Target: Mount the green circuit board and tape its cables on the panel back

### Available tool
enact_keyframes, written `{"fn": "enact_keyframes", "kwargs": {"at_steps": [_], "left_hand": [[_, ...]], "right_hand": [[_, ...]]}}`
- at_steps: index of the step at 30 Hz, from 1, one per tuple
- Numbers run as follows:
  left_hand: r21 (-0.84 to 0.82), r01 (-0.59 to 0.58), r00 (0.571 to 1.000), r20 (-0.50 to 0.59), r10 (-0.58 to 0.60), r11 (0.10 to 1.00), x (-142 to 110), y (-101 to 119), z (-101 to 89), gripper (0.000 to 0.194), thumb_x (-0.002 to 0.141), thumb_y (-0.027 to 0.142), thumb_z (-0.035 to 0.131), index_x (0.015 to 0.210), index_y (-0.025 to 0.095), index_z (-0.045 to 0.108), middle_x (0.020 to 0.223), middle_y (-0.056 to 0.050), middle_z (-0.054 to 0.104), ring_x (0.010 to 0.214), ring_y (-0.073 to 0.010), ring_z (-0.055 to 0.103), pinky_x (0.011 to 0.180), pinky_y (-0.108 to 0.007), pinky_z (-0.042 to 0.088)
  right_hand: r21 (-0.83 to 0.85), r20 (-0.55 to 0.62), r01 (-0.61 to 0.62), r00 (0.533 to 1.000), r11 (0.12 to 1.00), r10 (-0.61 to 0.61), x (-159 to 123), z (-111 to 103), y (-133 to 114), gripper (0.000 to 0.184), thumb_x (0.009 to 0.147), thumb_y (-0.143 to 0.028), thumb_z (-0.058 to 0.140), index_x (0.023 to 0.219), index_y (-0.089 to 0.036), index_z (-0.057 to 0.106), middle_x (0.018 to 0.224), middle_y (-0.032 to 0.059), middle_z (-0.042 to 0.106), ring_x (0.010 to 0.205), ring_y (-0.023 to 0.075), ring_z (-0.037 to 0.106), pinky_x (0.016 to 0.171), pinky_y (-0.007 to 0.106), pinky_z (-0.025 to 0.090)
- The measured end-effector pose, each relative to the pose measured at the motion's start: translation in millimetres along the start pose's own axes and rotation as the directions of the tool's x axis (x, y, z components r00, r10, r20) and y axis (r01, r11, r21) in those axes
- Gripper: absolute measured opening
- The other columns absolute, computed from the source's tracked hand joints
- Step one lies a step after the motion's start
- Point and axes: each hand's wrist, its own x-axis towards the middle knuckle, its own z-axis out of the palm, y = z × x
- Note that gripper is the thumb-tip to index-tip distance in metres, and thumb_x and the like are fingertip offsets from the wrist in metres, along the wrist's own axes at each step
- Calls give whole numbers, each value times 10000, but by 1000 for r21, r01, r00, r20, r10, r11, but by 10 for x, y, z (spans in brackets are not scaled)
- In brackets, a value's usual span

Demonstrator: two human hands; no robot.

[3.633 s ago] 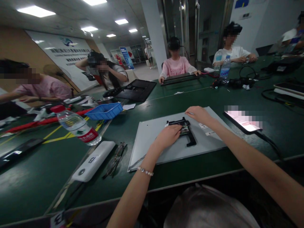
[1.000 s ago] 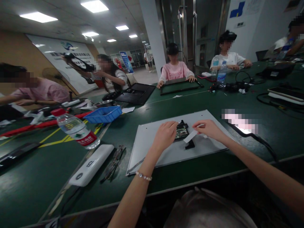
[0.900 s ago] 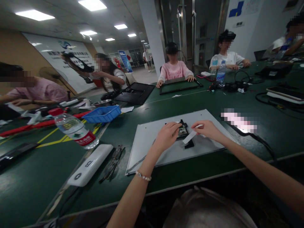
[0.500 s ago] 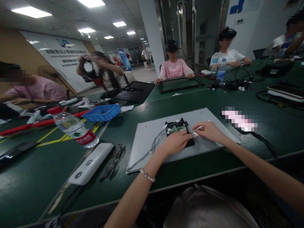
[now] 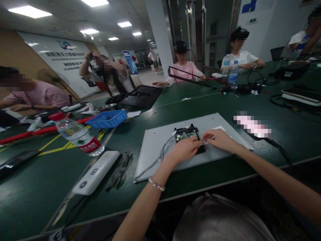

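Note:
A grey metal panel lies on the table before me. On it sits a black bracket with a green circuit board in it. My left hand rests over the bracket's near side, its fingers closed and pointing right at the bracket's edge. Close beside it, my right hand is in a pinch with bent fingers. A small whitish piece, mostly hidden by the fingers, shows between the two hands. Thin grey cables run from the board toward the panel's near left corner.
To the left are a white power bank, eyeglasses, a tilted water bottle and a blue tray. A phone with a cable lies right of the panel. Across the table, a person holds a black frame.
My right hand has closed in toward the left, and the white piece between my fingers is now mostly covered. Across the table, the person has lifted the black frame off the surface.

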Motion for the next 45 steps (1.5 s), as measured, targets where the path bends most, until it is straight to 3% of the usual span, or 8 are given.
{"fn": "enact_keyframes", "kwargs": {"at_steps": [8, 17, 21, 23, 27, 32, 37, 45], "left_hand": [[-32, 6, 1000, -8, -6, 999, 1, -27, 8, 410, 920, 179, 404, 1291, 274, 549, 1104, -49, 603, 911, -161, 628, 793, -264, 491], [3, -12, 999, -34, 12, 1000, -10, -28, 26, 398, 935, 195, 403, 1318, 240, 503, 1089, -56, 625, 929, -175, 634, 766, -260, 496], [4, 70, 991, -118, -69, 998, -23, -79, -34, 400, 957, 225, 377, 1345, 238, 476, 1087, -55, 650, 938, -178, 632, 781, -272, 490], [24, 180, 963, -206, -172, 983, -43, -164, -78, 390, 962, 242, 377, 1335, 213, 487, 1070, -68, 658, 923, -184, 629, 783, -287, 489], [56, 430, 842, -384, -378, 901, -120, -421, -112, 341, 949, 237, 398, 1239, 179, 568, 1028, -90, 665, 948, -211, 622, 810, -317, 486], [51, 582, 738, -451, -501, 811, -203, -689, -1, 300, 923, 212, 420, 1126, 163, 634, 988, -93, 688, 940, -228, 634, 833, -334, 490], [15, 654, 712, -349, -609, 756, -185, -766, 83, 298, 911, 226, 455, 1121, 176, 661, 1075, -83, 705, 992, -224, 643, 888, -320, 480], [-27, 697, 692, -236, -682, 717, -134, -656, 36, 335, 932, 374, 464, 1098, 203, 700, 1048, -79, 724, 984, -228, 658, 870, -291, 468]], "right_hand": [[-86, -104, -42, 994, 995, 33, 12, -20, 135, 223, 846, -241, 558, 1006, -202, 708, 1027, 70, 716, 881, 196, 670, 800, 322, 524], [62, 0, -63, 998, 996, 63, 18, -31, 143, 207, 787, -254, 623, 961, -206, 724, 855, 33, 738, 787, 178, 675, 768, 307, 527], [126, -36, -107, 993, 986, 112, 20, -84, 137, 195, 801, -262, 580, 907, -193, 728, 874, 35, 740, 780, 175, 674, 732, 290, 524], [123, -97, -140, 983, 982, 153, 23, -125, 149, 204, 803, -277, 576, 906, -188, 728, 873, 42, 737, 772, 180, 673, 705, 287, 520], [-10, -249, -179, 953, 984, 171, 21, -215, 175, 199, 805, -268, 565, 890, -195, 730, 849, 47, 727, 788, 193, 666, 736, 307, 511], [-217, -317, -251, 932, 943, 175, -10, -284, 232, 229, 841, -239, 519, 947, -192, 717, 912, 67, 716, 815, 201, 657, 768, 326, 501], [-446, -353, -275, 929, 852, 115, -25, -294, 379, 266, 857, -230, 491, 1007, -178, 705, 1033, 112, 669, 932, 255, 619, 846, 398, 486], [-421, -231, 1, 967, 907, -108, 26, -210, 356, 256, 879, -231, 503, 1047, -177, 689, 1202, 119, 595, 1149, 273, 532, 1017, 446, 413]]}}
